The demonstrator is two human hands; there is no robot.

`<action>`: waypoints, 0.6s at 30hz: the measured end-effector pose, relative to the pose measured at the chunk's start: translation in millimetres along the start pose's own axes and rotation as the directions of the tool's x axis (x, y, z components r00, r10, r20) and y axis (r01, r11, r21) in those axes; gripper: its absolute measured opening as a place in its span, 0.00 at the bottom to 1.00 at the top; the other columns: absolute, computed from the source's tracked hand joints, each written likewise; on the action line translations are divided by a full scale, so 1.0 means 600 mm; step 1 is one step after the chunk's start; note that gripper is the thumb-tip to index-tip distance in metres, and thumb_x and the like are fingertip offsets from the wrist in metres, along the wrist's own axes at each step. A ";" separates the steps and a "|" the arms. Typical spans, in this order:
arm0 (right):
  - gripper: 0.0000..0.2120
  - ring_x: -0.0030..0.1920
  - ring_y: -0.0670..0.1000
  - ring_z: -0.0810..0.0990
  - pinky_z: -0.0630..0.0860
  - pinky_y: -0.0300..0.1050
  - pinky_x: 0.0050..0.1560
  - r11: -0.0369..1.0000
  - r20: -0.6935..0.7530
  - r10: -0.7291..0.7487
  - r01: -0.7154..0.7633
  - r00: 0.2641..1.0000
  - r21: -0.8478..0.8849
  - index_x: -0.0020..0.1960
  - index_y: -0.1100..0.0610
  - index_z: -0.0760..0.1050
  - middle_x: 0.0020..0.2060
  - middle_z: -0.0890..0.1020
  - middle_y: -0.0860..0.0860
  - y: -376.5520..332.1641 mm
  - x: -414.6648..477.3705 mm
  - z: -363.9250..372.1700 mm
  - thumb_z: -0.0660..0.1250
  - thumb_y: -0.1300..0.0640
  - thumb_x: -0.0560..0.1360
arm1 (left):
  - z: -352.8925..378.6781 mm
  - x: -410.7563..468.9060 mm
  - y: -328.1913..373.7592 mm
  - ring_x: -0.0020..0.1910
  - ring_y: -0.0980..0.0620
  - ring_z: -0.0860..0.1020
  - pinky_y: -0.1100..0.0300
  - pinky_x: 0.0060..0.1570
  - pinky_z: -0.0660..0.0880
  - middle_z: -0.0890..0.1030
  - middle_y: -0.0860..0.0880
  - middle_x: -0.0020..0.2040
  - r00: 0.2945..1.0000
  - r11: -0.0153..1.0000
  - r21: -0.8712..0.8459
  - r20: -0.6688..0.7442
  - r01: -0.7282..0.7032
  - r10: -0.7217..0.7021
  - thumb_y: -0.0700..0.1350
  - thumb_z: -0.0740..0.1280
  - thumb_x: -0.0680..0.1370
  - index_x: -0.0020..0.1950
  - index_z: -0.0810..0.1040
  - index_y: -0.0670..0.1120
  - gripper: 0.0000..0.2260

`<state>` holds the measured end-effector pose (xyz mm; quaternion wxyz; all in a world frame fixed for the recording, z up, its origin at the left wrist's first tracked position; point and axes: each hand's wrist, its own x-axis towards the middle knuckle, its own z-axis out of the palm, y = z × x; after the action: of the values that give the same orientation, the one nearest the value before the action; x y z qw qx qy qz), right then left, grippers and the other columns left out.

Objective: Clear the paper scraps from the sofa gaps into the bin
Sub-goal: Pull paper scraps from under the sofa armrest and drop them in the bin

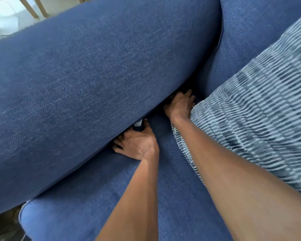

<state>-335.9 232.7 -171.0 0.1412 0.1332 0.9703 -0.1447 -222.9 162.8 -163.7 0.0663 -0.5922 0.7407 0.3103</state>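
Both forearms cross blue seat cushion [87, 202] (striped pillow [261, 129] beside).

A home living room: blue fabric sofa [111, 66] with striped cushion [259, 110].

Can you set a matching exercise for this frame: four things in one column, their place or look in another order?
Things:
1. left hand
2. right hand
3. paper scrap
4. throw pillow

Descriptions:
A. striped, at the right
B. white, peeking from the gap
C. fingers in the gap, nearer the camera
D. farther along the gap, beside the pillow

Pairs: 1-C, 2-D, 3-B, 4-A
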 end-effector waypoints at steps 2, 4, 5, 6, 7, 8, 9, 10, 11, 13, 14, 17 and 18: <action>0.29 0.78 0.62 0.56 0.52 0.53 0.78 1.000 -0.003 0.005 -0.005 1.000 0.018 0.71 0.62 0.70 0.79 0.57 0.61 0.003 0.009 0.006 0.72 0.53 0.75 | 0.008 0.006 0.007 0.69 0.44 0.70 0.49 0.75 0.57 0.81 0.44 0.63 0.997 0.996 -0.068 -0.040 0.059 -0.062 0.66 0.70 0.72 0.58 0.85 0.49 0.25; 0.26 0.78 0.62 0.56 0.51 0.54 0.78 0.999 -0.020 0.008 -0.007 1.000 0.039 0.69 0.62 0.72 0.79 0.57 0.61 0.006 0.014 0.010 0.71 0.53 0.75 | 0.013 0.009 0.008 0.67 0.45 0.72 0.50 0.74 0.58 0.83 0.45 0.59 0.991 0.983 -0.151 -0.073 0.103 -0.115 0.64 0.73 0.71 0.53 0.86 0.50 0.21; 0.25 0.78 0.62 0.56 0.52 0.53 0.78 0.999 -0.026 0.012 -0.010 1.000 0.045 0.69 0.62 0.72 0.78 0.58 0.61 0.007 0.015 0.010 0.71 0.53 0.75 | 0.015 0.009 0.006 0.67 0.45 0.72 0.50 0.74 0.58 0.84 0.46 0.58 0.989 0.979 -0.172 -0.084 0.107 -0.123 0.64 0.73 0.71 0.52 0.87 0.51 0.19; 0.24 0.77 0.63 0.57 0.52 0.53 0.77 0.999 -0.033 0.016 -0.015 0.999 0.048 0.68 0.62 0.73 0.78 0.59 0.61 0.007 0.017 0.010 0.70 0.53 0.75 | 0.017 0.008 0.003 0.66 0.45 0.72 0.50 0.74 0.58 0.84 0.46 0.58 0.990 0.980 -0.172 -0.087 0.097 -0.113 0.63 0.73 0.72 0.52 0.87 0.52 0.18; 0.24 0.77 0.63 0.58 0.52 0.53 0.77 0.999 -0.041 0.017 -0.016 0.999 0.041 0.68 0.62 0.73 0.77 0.60 0.61 0.008 0.018 0.010 0.69 0.53 0.76 | 0.018 0.005 0.000 0.66 0.45 0.72 0.50 0.73 0.58 0.84 0.46 0.57 0.993 0.985 -0.158 -0.087 0.071 -0.086 0.63 0.72 0.73 0.52 0.87 0.53 0.17; 0.23 0.76 0.63 0.59 0.53 0.53 0.77 0.999 -0.048 0.015 -0.014 0.999 0.033 0.68 0.62 0.73 0.77 0.61 0.61 0.007 0.019 0.008 0.68 0.52 0.77 | 0.020 0.001 -0.003 0.65 0.45 0.72 0.50 0.73 0.58 0.83 0.45 0.57 0.995 0.989 -0.141 -0.090 0.037 -0.050 0.63 0.71 0.73 0.52 0.87 0.54 0.16; 0.23 0.76 0.62 0.60 0.53 0.52 0.77 0.999 -0.057 0.017 -0.015 0.998 0.030 0.69 0.62 0.73 0.76 0.62 0.61 0.008 0.020 0.006 0.67 0.52 0.78 | 0.021 -0.001 -0.006 0.65 0.44 0.72 0.50 0.73 0.57 0.83 0.45 0.58 0.995 0.992 -0.128 -0.097 0.005 -0.017 0.63 0.70 0.74 0.53 0.87 0.56 0.15; 0.23 0.76 0.62 0.60 0.54 0.51 0.76 0.999 -0.062 0.021 -0.019 0.998 0.034 0.70 0.62 0.72 0.76 0.62 0.61 0.009 0.021 0.007 0.66 0.52 0.78 | 0.023 -0.001 -0.009 0.65 0.44 0.72 0.49 0.73 0.57 0.83 0.45 0.58 0.994 0.992 -0.123 -0.105 -0.019 0.006 0.62 0.70 0.74 0.53 0.87 0.57 0.14; 0.23 0.76 0.61 0.60 0.54 0.51 0.76 0.999 -0.063 0.025 -0.022 0.998 0.048 0.71 0.63 0.71 0.76 0.63 0.61 0.010 0.023 0.009 0.65 0.53 0.79 | 0.026 0.000 -0.011 0.65 0.43 0.72 0.49 0.73 0.57 0.82 0.45 0.59 0.993 0.991 -0.126 -0.112 -0.034 0.020 0.62 0.70 0.75 0.52 0.87 0.57 0.13; 0.24 0.76 0.60 0.61 0.55 0.51 0.75 0.993 -0.063 0.049 -0.042 0.997 0.113 0.74 0.64 0.67 0.75 0.63 0.62 0.011 0.025 0.014 0.63 0.55 0.80 | 0.030 0.001 -0.016 0.65 0.43 0.72 0.49 0.73 0.57 0.82 0.45 0.59 0.991 0.989 -0.142 -0.130 -0.043 0.025 0.61 0.71 0.74 0.52 0.87 0.57 0.13; 0.25 0.75 0.59 0.61 0.55 0.51 0.75 0.988 -0.077 0.079 -0.068 0.994 0.139 0.75 0.64 0.65 0.75 0.63 0.61 0.011 0.027 0.017 0.63 0.56 0.81 | 0.031 0.002 -0.016 0.65 0.44 0.72 0.49 0.73 0.57 0.83 0.46 0.59 0.991 0.987 -0.157 -0.136 -0.041 0.019 0.61 0.72 0.74 0.51 0.87 0.57 0.12; 0.24 0.74 0.59 0.63 0.56 0.52 0.76 0.985 -0.092 0.113 -0.100 0.989 0.138 0.75 0.62 0.66 0.74 0.66 0.60 0.013 0.027 0.018 0.62 0.56 0.81 | 0.028 0.001 -0.023 0.66 0.46 0.72 0.51 0.74 0.55 0.84 0.47 0.57 0.994 0.978 -0.204 -0.106 -0.044 0.023 0.61 0.72 0.73 0.51 0.87 0.56 0.12; 0.23 0.74 0.59 0.63 0.56 0.52 0.75 0.987 -0.093 0.099 -0.086 0.991 0.137 0.74 0.63 0.68 0.74 0.66 0.60 0.010 0.024 0.017 0.62 0.57 0.81 | 0.025 0.002 -0.026 0.66 0.47 0.72 0.52 0.74 0.54 0.84 0.47 0.57 0.995 0.974 -0.222 -0.096 -0.048 0.027 0.60 0.73 0.73 0.51 0.87 0.56 0.12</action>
<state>-345.0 238.1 -186.2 0.0901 0.1944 0.9571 -0.1951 -213.1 168.4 -182.1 -0.0410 -0.5956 0.7143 0.3651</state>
